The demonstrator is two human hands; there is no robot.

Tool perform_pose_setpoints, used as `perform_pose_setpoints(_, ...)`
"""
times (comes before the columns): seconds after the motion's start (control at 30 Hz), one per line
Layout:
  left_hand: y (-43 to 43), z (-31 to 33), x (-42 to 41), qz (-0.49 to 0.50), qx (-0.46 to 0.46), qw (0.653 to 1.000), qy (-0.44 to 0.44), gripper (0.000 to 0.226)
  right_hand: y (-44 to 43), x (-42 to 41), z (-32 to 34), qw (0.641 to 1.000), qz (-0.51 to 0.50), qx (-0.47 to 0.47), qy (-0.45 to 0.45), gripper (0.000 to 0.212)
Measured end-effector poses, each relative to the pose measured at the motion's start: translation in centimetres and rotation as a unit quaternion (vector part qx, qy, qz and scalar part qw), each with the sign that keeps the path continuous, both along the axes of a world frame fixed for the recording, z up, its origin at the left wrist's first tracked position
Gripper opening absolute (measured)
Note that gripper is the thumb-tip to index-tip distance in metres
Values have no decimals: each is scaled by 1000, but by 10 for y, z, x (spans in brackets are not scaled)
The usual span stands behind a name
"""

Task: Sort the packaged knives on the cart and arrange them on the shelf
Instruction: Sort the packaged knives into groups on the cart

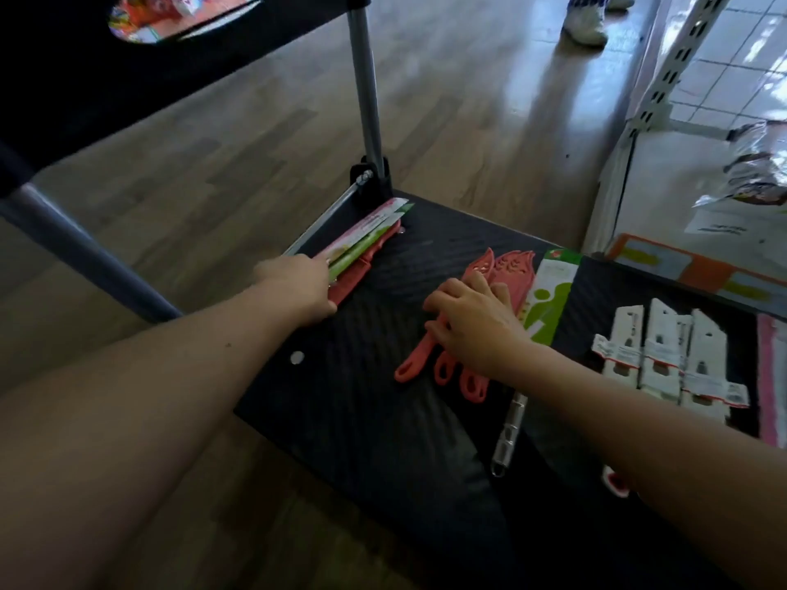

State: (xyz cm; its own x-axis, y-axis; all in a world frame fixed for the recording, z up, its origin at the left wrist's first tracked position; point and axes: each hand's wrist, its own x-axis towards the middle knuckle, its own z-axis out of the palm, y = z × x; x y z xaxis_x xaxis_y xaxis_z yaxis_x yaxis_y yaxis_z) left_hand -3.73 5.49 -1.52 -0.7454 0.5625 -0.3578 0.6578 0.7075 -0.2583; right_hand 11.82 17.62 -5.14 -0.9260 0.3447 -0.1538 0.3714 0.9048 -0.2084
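A black flat cart (383, 419) lies low over the wooden floor. At its far left edge my left hand (298, 287) grips a stack of packaged knives (366, 240) with red handles and green-and-white card sleeves. My right hand (472, 325) presses flat on three coral-red knives (506, 266) lying side by side near the cart's middle, their handles pointing towards me. A green-and-white packaged knife (549, 300) lies just right of them. White-carded packs (664, 355) sit further right. A metal-handled tool (509, 432) lies under my right forearm.
The cart's grey upright handle post (366, 91) rises at the far left corner. A white shelf unit (664, 78) stands to the right, with a plastic bag (753, 172) and orange boxes (690, 266) at its base. A person's feet (587, 19) stand at the far end.
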Motion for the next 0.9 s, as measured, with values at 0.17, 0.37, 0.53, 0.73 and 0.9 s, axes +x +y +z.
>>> perform_pose_setpoints(0.17,-4,-12,-24,-52,-19,998,-6,65,-15,-40,-13,999,-31,9,0,30)
perform_pose_setpoints(0.37,-6,-32,-47,-91,39,994,-45,55,-34,-83,-24,998,-12,60,18,35)
perform_pose_setpoints(0.53,-3,-45,-57,-100,84,990,-56,38,-34,-104,-25,995,-43,83,19,45)
perform_pose_setpoints(0.73,-6,-57,-58,-153,119,981,-30,31,-24,-113,-32,994,-87,60,-24,57)
perform_pose_setpoints(0.9,-7,-63,-53,-196,102,975,-4,39,-27,-119,-36,992,-115,55,-18,55)
